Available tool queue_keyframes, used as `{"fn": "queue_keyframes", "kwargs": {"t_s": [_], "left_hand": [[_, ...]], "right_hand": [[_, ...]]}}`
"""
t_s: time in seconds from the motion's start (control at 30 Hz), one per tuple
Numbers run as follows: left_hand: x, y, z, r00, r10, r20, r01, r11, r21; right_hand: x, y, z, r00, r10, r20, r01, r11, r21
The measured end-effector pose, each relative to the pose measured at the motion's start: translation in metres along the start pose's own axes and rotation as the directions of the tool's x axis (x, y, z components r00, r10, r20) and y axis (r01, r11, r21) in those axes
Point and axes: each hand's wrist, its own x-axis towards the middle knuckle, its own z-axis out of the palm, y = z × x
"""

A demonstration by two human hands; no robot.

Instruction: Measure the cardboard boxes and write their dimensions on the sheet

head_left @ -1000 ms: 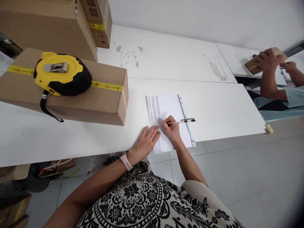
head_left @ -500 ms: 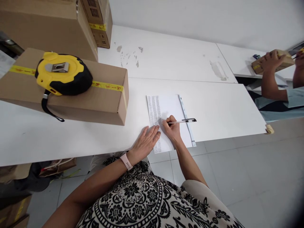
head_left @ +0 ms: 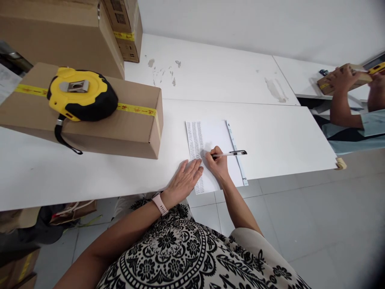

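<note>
A white sheet of paper (head_left: 215, 132) with columns of small writing down its left side lies at the front edge of the white table (head_left: 270, 136). My right hand (head_left: 218, 162) is closed around a pen (head_left: 233, 153), its tip against the paper beside the written columns. Flat on the paper's lower left and the table edge rests my left hand (head_left: 185, 180), fingers stretched out. Under the paper's right side a light blue printed strip (head_left: 237, 154) shows. The pen tip itself is hidden by my fingers.
On the left, a yellow and black tape measure (head_left: 81, 94) sits on a taped cardboard box (head_left: 132, 134). Larger cartons (head_left: 60, 36) stand behind. At far right, a co-worker's hand (head_left: 343, 78) holds a small box (head_left: 326, 84). Bags (head_left: 73, 210) lie beneath the table.
The pen's upper end has shifted slightly left while both my hands stay in place. At far right, the co-worker's other hand has moved and a yellow object now shows above it.
</note>
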Motion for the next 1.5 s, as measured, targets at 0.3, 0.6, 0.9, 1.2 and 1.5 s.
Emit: {"fn": "queue_keyframes", "kwargs": {"t_s": [0.3,0.6,0.9,1.2,1.5], "left_hand": [[0.0003,0.0003,0.0030,1.000,-0.004,-0.021,0.005,1.000,0.027],[-0.0002,0.0004,0.0041,1.000,-0.010,-0.008,0.010,1.000,0.004],[0.0002,-0.0002,0.0022,1.000,-0.015,-0.014,0.014,1.000,-0.018],[-0.0006,0.0001,0.0010,1.000,-0.010,-0.003,0.010,1.000,-0.014],[-0.0008,0.0000,0.0036,1.000,-0.013,-0.015,0.013,1.000,-0.017]], "right_hand": [[0.0002,-0.0011,0.0000,1.000,-0.017,-0.004,0.017,1.000,-0.013],[0.0002,-0.0010,-0.0005,1.000,0.009,0.000,-0.009,1.000,0.005],[0.0008,0.0006,-0.0007,1.000,0.015,-0.009,-0.015,1.000,0.005],[0.0003,-0.0002,-0.0014,0.999,0.037,-0.027,-0.037,0.999,0.021],[-0.0002,-0.0013,-0.0021,0.999,0.030,-0.036,-0.029,1.000,0.008]]}}
